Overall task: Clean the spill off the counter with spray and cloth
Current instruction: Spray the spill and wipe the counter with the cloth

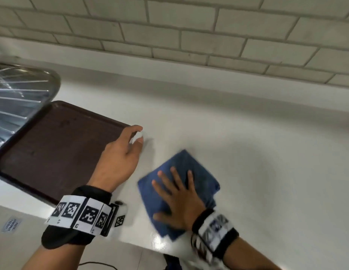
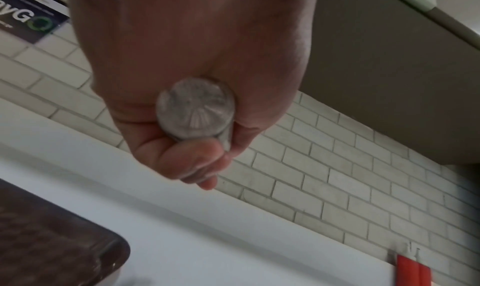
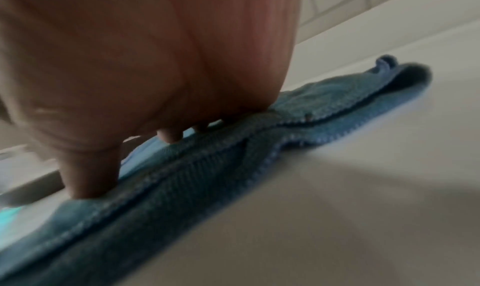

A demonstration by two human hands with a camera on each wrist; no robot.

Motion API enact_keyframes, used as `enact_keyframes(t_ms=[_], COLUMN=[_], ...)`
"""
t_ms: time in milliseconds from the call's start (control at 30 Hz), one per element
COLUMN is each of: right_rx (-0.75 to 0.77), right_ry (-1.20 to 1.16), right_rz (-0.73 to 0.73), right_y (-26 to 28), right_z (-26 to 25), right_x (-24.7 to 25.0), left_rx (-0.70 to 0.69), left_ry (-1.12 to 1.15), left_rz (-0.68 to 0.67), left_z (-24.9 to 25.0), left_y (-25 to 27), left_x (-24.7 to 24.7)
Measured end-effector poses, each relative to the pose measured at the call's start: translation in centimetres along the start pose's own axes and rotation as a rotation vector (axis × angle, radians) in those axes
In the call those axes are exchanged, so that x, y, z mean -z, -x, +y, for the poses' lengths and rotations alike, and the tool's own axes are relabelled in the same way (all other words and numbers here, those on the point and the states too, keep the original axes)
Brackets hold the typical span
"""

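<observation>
A blue folded cloth [image 1: 189, 162] lies on the white counter [image 1: 247, 137] near its front edge. My right hand [image 1: 177, 193] rests flat on the cloth with fingers spread, pressing it down; in the right wrist view the palm [image 3: 142, 54] sits on the cloth [image 3: 324, 97]. My left hand [image 1: 123, 152] hovers over the counter left of the cloth and grips a small pale spray bottle [image 1: 138, 135], most of it hidden in the fist. The left wrist view shows only the bottle's round grey base [image 2: 196, 107] inside the curled fingers [image 2: 192, 158]. No spill is plainly visible.
A dark brown tray [image 1: 62, 149] lies on the counter under my left forearm, beside a steel sink drainboard [image 1: 17, 98]. A pale tiled wall [image 1: 189, 36] backs the counter. A red object [image 2: 413, 270] stands by the wall. The floor has a drain [image 1: 11, 224].
</observation>
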State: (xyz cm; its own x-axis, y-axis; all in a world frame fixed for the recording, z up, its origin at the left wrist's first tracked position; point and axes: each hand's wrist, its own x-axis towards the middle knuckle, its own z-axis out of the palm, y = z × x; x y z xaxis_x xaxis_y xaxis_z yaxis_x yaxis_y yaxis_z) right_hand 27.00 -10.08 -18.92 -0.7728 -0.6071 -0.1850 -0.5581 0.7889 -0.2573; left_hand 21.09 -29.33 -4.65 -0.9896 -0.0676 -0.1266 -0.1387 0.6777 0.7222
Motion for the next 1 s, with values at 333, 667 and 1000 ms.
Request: enact_keyframes(t_ms=[333, 667, 1000], right_rx=[-0.400, -0.128, -0.593], right_ry=[-0.033, -0.005, -0.077], right_rz=[-0.069, 0.006, -0.019], right_y=[-4.4, 9.4, 9.8], right_z=[7.3, 0.5, 1.2], right_x=[2.9, -1.8, -1.1], left_rx=[-0.028, -0.060, -0.130], left_ry=[0.010, 0.022, 0.014], left_rz=[-0.056, -0.115, -0.244], left_z=[0.0, -0.3, 1.5], left_y=[1.7, 3.5, 4.9], left_x=[-1.5, -3.1, -7.1])
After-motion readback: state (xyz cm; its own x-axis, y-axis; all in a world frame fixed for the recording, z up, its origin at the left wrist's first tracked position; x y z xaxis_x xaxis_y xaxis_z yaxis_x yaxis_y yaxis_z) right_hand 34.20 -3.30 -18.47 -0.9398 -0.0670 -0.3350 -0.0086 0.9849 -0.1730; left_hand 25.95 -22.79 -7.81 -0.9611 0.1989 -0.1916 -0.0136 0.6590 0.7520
